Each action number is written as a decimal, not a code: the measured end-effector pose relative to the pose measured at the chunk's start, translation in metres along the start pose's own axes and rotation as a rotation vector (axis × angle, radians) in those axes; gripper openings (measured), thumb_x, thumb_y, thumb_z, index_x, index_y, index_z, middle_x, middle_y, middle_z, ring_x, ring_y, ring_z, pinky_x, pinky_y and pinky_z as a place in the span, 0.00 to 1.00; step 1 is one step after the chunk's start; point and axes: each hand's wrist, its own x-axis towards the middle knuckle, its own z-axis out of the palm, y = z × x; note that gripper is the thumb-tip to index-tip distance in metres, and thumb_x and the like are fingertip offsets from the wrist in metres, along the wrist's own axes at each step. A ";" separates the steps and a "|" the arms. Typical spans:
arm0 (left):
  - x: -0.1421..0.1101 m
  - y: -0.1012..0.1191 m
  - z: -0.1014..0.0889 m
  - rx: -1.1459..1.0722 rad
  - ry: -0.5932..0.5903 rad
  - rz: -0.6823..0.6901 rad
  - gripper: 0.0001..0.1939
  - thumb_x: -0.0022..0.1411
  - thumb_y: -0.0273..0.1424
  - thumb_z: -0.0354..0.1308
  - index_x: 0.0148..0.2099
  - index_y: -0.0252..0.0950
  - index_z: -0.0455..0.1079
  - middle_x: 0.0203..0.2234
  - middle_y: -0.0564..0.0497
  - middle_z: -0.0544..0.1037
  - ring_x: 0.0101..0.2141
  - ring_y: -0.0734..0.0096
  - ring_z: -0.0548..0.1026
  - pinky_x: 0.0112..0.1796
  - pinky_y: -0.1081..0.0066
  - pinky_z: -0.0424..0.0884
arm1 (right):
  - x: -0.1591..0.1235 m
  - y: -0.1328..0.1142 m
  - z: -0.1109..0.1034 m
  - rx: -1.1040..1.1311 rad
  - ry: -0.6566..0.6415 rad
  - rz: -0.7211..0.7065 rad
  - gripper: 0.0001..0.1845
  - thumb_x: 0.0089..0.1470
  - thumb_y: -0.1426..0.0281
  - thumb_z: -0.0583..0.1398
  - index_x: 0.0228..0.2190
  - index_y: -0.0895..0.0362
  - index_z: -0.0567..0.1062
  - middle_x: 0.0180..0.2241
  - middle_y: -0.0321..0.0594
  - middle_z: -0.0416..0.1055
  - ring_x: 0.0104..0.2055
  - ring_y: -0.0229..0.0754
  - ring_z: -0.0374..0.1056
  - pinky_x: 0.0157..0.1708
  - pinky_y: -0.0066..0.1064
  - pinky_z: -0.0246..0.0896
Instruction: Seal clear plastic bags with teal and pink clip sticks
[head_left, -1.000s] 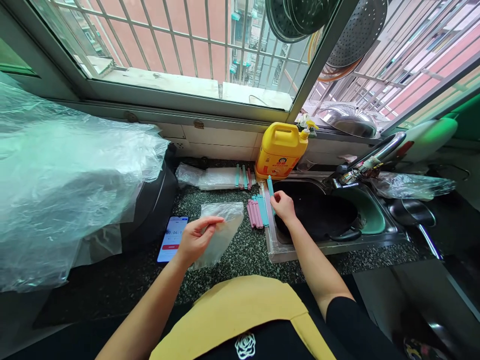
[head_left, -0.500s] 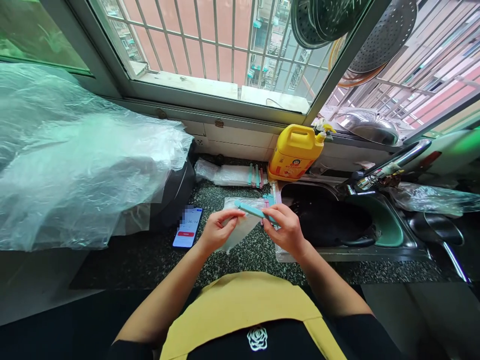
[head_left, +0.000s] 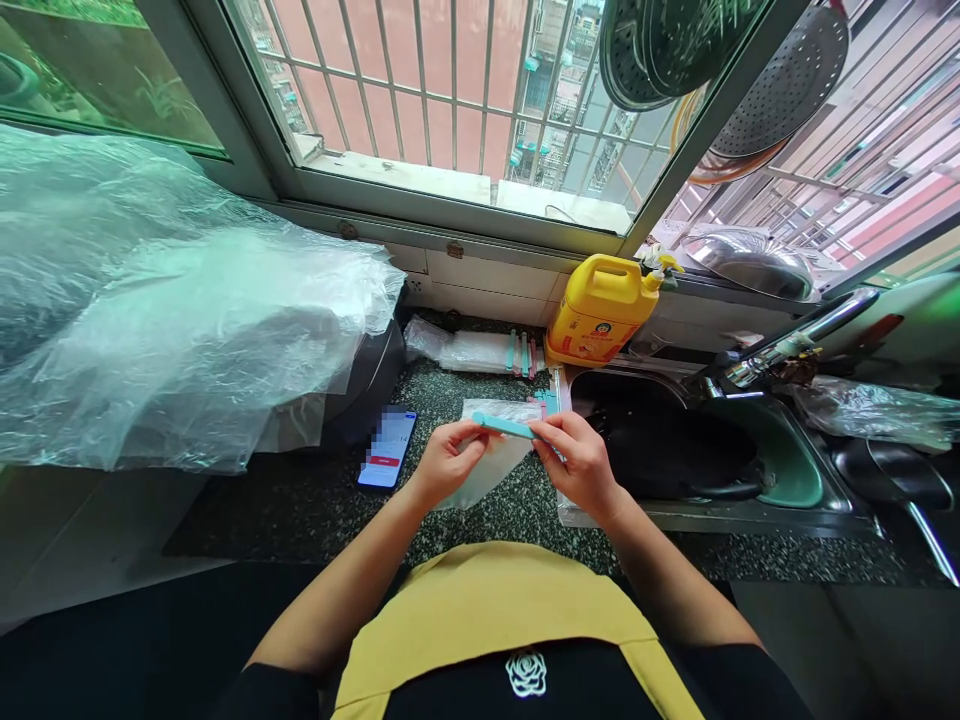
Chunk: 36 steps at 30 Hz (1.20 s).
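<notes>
My left hand (head_left: 444, 462) pinches the top of a small clear plastic bag (head_left: 491, 455) and touches the left end of a teal sealing clip (head_left: 504, 427). My right hand (head_left: 581, 462) grips the clip's right end, so the clip lies across the bag's mouth between both hands. Just behind my hands, a few pink and teal clips (head_left: 546, 400) lie at the sink's edge. Farther back, a stack of clear bags with clips on them (head_left: 480, 352) lies against the wall.
A phone (head_left: 386, 447) with a lit screen lies left of my hands. A large crumpled plastic sheet (head_left: 165, 310) covers an appliance at the left. A yellow jug (head_left: 600, 312) stands by the sink (head_left: 780, 470), which holds a black pan (head_left: 675, 450).
My right hand picked a teal clip from the pile by the sink and brought it to the bag in my left hand. The view has shifted left.
</notes>
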 end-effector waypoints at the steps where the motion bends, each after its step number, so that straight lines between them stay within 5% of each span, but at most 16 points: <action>1: -0.001 0.001 0.000 -0.009 -0.001 -0.002 0.13 0.55 0.30 0.52 0.34 0.34 0.78 0.28 0.48 0.81 0.30 0.67 0.76 0.35 0.71 0.71 | -0.001 0.000 0.000 -0.003 0.001 -0.002 0.14 0.56 0.74 0.56 0.44 0.54 0.75 0.32 0.43 0.70 0.34 0.41 0.67 0.32 0.33 0.67; 5: -0.008 0.005 -0.002 -0.084 -0.044 -0.030 0.14 0.55 0.35 0.54 0.35 0.33 0.78 0.30 0.46 0.82 0.33 0.64 0.77 0.38 0.68 0.71 | -0.006 -0.004 -0.003 -0.012 -0.003 -0.013 0.15 0.57 0.73 0.55 0.45 0.52 0.75 0.32 0.43 0.70 0.34 0.41 0.67 0.32 0.34 0.67; 15: -0.031 0.004 0.011 -0.474 -0.082 -0.247 0.35 0.50 0.61 0.49 0.29 0.32 0.78 0.24 0.42 0.80 0.29 0.56 0.78 0.28 0.64 0.73 | -0.022 -0.023 -0.022 -0.062 0.004 -0.085 0.16 0.56 0.74 0.56 0.46 0.52 0.74 0.31 0.42 0.69 0.32 0.40 0.66 0.30 0.31 0.66; 26: -0.034 0.015 0.012 -0.336 0.088 -0.255 0.30 0.53 0.55 0.54 0.23 0.32 0.76 0.19 0.46 0.79 0.22 0.67 0.74 0.29 0.68 0.70 | -0.027 -0.033 -0.015 -0.028 -0.034 -0.012 0.10 0.57 0.73 0.56 0.41 0.55 0.74 0.32 0.42 0.70 0.34 0.41 0.66 0.33 0.33 0.66; 36: -0.030 0.010 0.010 -0.432 0.040 -0.305 0.28 0.51 0.53 0.57 0.25 0.30 0.76 0.21 0.46 0.78 0.24 0.67 0.74 0.30 0.70 0.68 | -0.008 -0.044 0.008 -0.219 -0.016 0.017 0.08 0.56 0.65 0.59 0.33 0.56 0.76 0.29 0.40 0.72 0.33 0.41 0.63 0.35 0.34 0.56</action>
